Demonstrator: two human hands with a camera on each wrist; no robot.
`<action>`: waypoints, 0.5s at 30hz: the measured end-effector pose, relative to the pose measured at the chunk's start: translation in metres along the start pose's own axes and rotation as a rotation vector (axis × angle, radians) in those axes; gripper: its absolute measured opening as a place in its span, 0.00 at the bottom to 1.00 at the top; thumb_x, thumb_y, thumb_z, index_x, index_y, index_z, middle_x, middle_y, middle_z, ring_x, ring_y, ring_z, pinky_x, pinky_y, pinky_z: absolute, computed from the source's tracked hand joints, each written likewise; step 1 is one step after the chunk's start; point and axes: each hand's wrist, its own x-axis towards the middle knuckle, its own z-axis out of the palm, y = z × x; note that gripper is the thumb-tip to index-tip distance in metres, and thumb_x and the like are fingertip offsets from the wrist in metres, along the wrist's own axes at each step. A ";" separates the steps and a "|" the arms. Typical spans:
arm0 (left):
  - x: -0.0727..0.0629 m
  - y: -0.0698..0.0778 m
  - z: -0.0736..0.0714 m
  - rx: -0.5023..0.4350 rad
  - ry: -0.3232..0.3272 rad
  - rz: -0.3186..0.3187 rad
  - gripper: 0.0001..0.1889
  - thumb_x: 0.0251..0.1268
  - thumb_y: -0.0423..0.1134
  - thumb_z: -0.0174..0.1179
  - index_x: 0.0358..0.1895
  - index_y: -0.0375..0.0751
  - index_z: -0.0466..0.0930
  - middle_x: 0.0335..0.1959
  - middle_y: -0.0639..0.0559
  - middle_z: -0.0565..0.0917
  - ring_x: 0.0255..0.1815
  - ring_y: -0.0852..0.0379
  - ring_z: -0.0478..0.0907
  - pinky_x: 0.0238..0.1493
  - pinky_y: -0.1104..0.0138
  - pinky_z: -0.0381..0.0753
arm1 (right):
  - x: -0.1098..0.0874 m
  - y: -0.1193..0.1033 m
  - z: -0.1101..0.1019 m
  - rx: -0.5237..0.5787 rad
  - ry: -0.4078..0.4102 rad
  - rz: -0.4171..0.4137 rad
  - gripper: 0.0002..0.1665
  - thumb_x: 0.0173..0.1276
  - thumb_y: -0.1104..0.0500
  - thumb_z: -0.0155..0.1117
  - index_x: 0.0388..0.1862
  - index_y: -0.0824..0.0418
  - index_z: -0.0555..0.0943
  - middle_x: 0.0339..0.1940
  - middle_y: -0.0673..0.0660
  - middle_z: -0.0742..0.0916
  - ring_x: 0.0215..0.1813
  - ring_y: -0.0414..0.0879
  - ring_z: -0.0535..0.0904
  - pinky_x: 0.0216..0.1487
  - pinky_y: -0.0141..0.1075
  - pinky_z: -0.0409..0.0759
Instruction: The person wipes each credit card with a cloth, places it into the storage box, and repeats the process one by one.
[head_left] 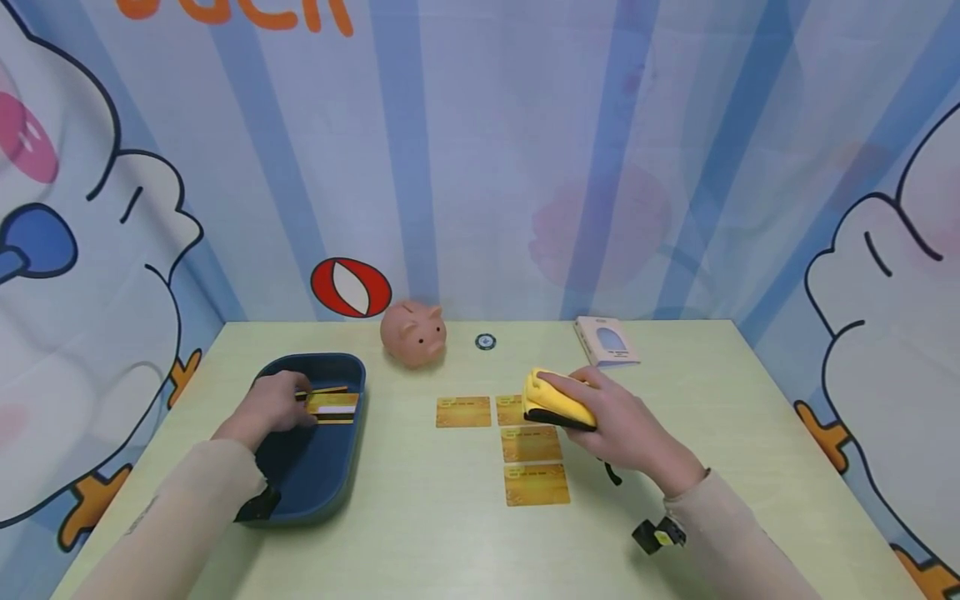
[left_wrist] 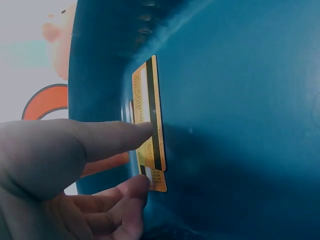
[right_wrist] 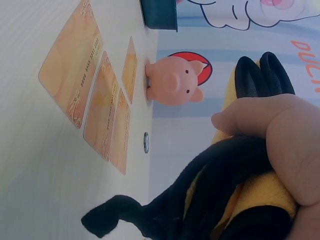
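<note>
Inside the dark blue bin (head_left: 311, 500), my left hand (head_left: 273, 404) reaches over gold bank cards (head_left: 333, 406) with black magnetic stripes. In the left wrist view the thumb (left_wrist: 107, 139) overlaps the upper gold card (left_wrist: 154, 90), and a curled fingertip is right at the end of the lower card (left_wrist: 159, 181). Whether they pinch a card I cannot tell. My right hand (head_left: 626, 425) grips a soft yellow-and-black plush item (head_left: 553, 398) above the table. Its black tail-like end (right_wrist: 107, 215) hangs down. Below and left of it lie several gold bank cards (head_left: 536, 485), partly hidden by the plush.
At the back of the table (head_left: 420, 542) stand a pink piggy bank (head_left: 414, 335) and, to its right, a small round dark chip (head_left: 485, 342). A pale pink box (head_left: 606, 342) lies behind my right hand. A striped cartoon curtain (head_left: 480, 167) encloses the table's back and sides.
</note>
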 end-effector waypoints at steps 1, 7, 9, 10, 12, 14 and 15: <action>0.001 0.000 0.001 0.002 -0.006 -0.001 0.27 0.59 0.35 0.76 0.59 0.24 0.80 0.57 0.26 0.80 0.47 0.37 0.78 0.56 0.43 0.81 | 0.000 0.000 0.000 0.001 -0.001 0.000 0.48 0.63 0.65 0.75 0.81 0.42 0.70 0.55 0.57 0.81 0.41 0.44 0.75 0.39 0.39 0.78; 0.003 -0.001 0.003 0.022 -0.059 -0.027 0.23 0.60 0.36 0.76 0.56 0.28 0.84 0.58 0.28 0.81 0.47 0.39 0.78 0.58 0.43 0.81 | -0.001 -0.001 -0.001 0.013 -0.009 0.010 0.48 0.64 0.65 0.75 0.80 0.42 0.70 0.56 0.57 0.81 0.42 0.45 0.75 0.39 0.39 0.78; 0.004 -0.001 0.003 0.023 -0.073 -0.035 0.24 0.60 0.37 0.75 0.57 0.27 0.84 0.58 0.28 0.82 0.47 0.39 0.78 0.58 0.44 0.81 | 0.000 -0.001 -0.001 0.016 -0.012 0.012 0.48 0.64 0.65 0.75 0.80 0.42 0.70 0.56 0.57 0.81 0.42 0.45 0.75 0.38 0.39 0.78; 0.004 -0.002 0.003 0.022 -0.078 -0.035 0.25 0.60 0.37 0.75 0.57 0.26 0.83 0.57 0.28 0.82 0.47 0.40 0.78 0.57 0.44 0.81 | 0.000 0.000 0.000 0.017 -0.012 0.012 0.48 0.64 0.65 0.75 0.81 0.42 0.70 0.56 0.57 0.81 0.42 0.45 0.75 0.38 0.39 0.78; 0.004 -0.002 0.003 0.019 -0.086 -0.038 0.25 0.61 0.37 0.75 0.57 0.24 0.82 0.55 0.29 0.82 0.46 0.40 0.77 0.56 0.45 0.81 | 0.000 0.000 0.000 0.018 -0.013 0.012 0.48 0.64 0.65 0.74 0.81 0.42 0.70 0.56 0.57 0.81 0.42 0.45 0.75 0.38 0.39 0.78; 0.005 -0.002 0.002 0.020 -0.088 -0.043 0.25 0.61 0.37 0.75 0.57 0.23 0.82 0.53 0.29 0.83 0.45 0.41 0.78 0.55 0.46 0.81 | 0.000 0.000 0.000 0.019 -0.015 0.012 0.48 0.64 0.65 0.74 0.81 0.42 0.70 0.56 0.57 0.81 0.42 0.45 0.75 0.38 0.39 0.78; 0.005 -0.002 0.002 0.017 -0.089 -0.050 0.26 0.61 0.37 0.75 0.57 0.22 0.81 0.52 0.29 0.83 0.44 0.41 0.78 0.54 0.47 0.82 | 0.000 0.000 0.000 0.019 -0.015 0.012 0.48 0.64 0.65 0.74 0.81 0.42 0.70 0.56 0.57 0.81 0.42 0.45 0.75 0.38 0.39 0.78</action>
